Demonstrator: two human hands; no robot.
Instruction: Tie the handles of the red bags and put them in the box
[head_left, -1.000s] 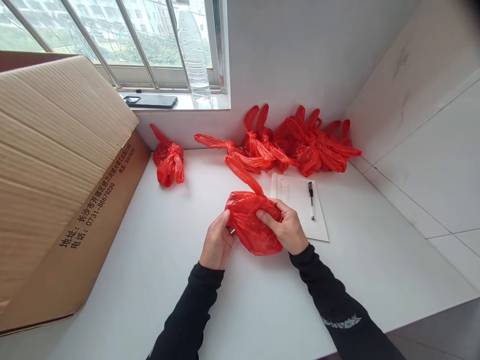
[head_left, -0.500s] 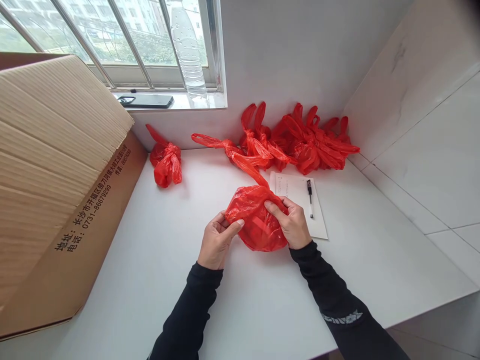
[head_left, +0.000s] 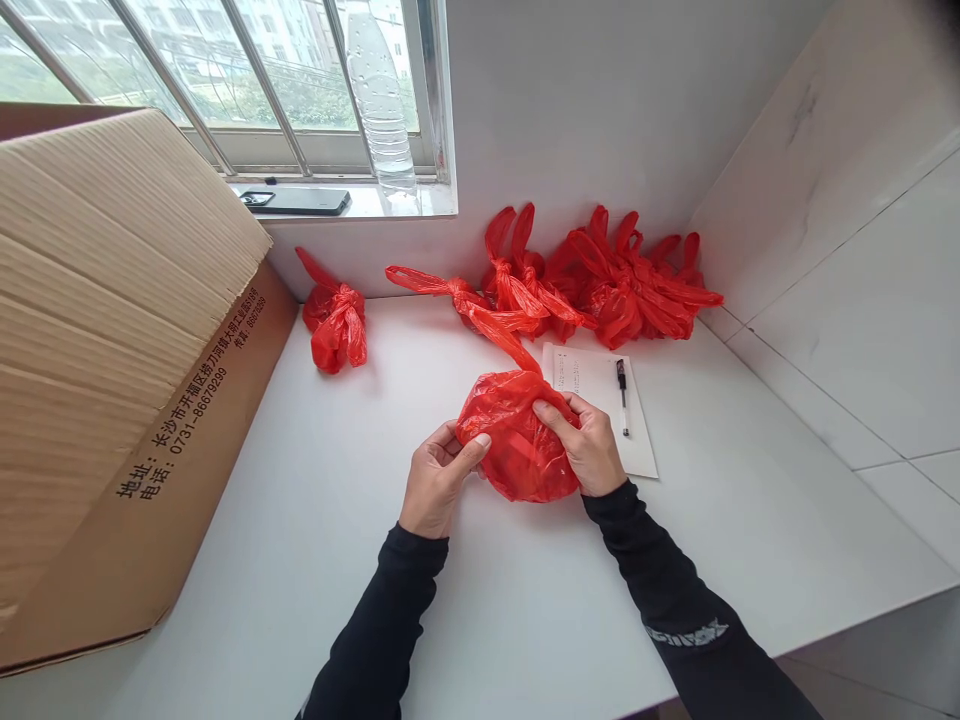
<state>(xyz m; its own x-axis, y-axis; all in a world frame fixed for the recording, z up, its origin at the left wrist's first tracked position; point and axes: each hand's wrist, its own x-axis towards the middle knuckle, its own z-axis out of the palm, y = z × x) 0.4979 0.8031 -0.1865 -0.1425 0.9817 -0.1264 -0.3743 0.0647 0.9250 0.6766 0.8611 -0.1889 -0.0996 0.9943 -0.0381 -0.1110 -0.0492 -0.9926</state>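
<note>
Between my hands is a red plastic bag (head_left: pixel 517 440), crinkled and slightly see-through, with something inside that I cannot make out. My left hand (head_left: pixel 439 475) pinches its left edge, thumb on top. On its right side my right hand (head_left: pixel 589 440) grips the plastic, also with the thumb on top. Just behind it lies a tied red bag (head_left: pixel 480 310), whose long handle reaches down to the held bag's top edge. Beside my right hand is a white sheet of paper (head_left: pixel 641 455) with small writing, and a black-capped pen (head_left: pixel 622 395) rests on it.
Several knotted red bags (head_left: pixel 637 290) lie against the back wall, and one more (head_left: pixel 337 330) sits at the left. A large cardboard box (head_left: pixel 97 400) takes up the left side of the white table (head_left: pixel 285 560). A phone (head_left: pixel 300 202) and a water bottle (head_left: pixel 382 120) are on the windowsill.
Almost nothing differs. The whole view has shifted slightly, and both hands keep the same grip on the red plastic bag.
</note>
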